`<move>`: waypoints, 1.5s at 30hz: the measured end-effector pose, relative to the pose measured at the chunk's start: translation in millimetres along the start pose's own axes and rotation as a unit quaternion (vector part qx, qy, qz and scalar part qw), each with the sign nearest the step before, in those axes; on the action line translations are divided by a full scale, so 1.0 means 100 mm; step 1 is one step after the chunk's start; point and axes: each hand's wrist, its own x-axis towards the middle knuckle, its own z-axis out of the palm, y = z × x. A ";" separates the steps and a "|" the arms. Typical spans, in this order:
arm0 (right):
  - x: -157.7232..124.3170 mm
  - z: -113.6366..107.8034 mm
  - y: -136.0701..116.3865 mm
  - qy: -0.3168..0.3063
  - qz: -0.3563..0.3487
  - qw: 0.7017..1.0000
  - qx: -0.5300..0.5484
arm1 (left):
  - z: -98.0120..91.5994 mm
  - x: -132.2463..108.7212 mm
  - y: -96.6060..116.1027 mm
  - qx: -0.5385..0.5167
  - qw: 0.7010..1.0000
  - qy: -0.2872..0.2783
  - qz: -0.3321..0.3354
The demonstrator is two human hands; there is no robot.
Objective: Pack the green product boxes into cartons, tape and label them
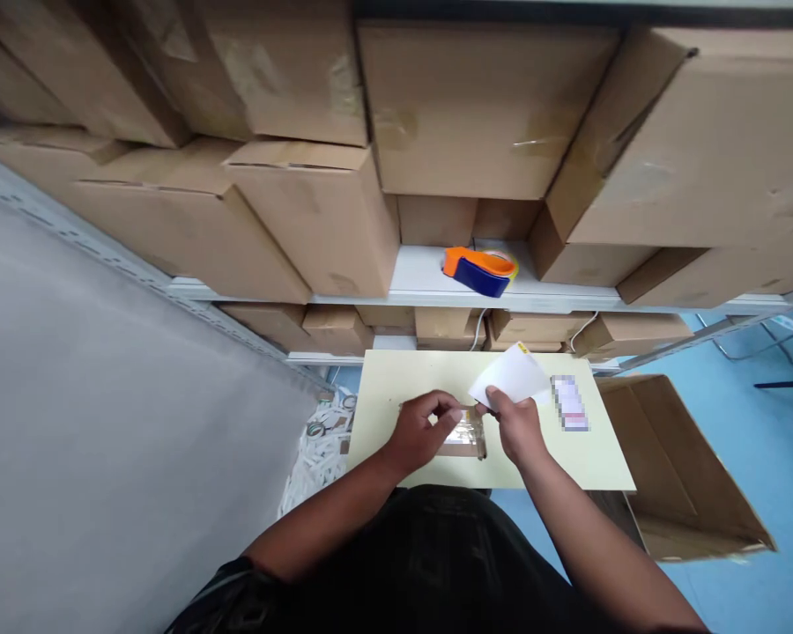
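My right hand (516, 428) grips a white paper sheet (507, 375) by its near edge; a small yellow mark shows at the sheet's far corner. To the left, my left hand (423, 430) has its thumb and fingers pinched together. Whatever is between those fingertips, if anything, is too small to make out. Beneath the left hand lies a small brown package (468, 437) with shiny clear tape on top, partly covered by the fingers. Both hands are over a pale yellow table (383, 387).
A pixelated flat item (570, 403) lies on the table's right side. An orange and blue tape dispenser (479, 270) rests on the shelf above. Cardboard boxes (489, 106) fill the shelves. An open carton (687, 475) stands at right, paper strips (317, 449) at left by the wall.
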 end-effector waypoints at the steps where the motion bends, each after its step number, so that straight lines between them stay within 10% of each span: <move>1: -0.14 0.09 -0.06 -0.004 0.023 0.999 0.038 | -0.14 -0.04 0.04 0.010 1.000 0.013 -0.001; 10: -0.86 0.56 -0.32 -0.109 0.055 0.992 0.038 | -0.67 -0.43 0.13 -0.038 0.995 -0.090 0.000; 31: -0.69 0.02 -0.36 -0.161 0.079 0.984 -0.002 | 0.03 -0.40 0.06 -0.101 0.991 -0.065 -0.062; 45: -0.62 -0.02 -0.30 -0.130 0.059 0.989 -0.044 | 0.08 -0.31 0.06 -0.074 0.995 -0.041 -0.058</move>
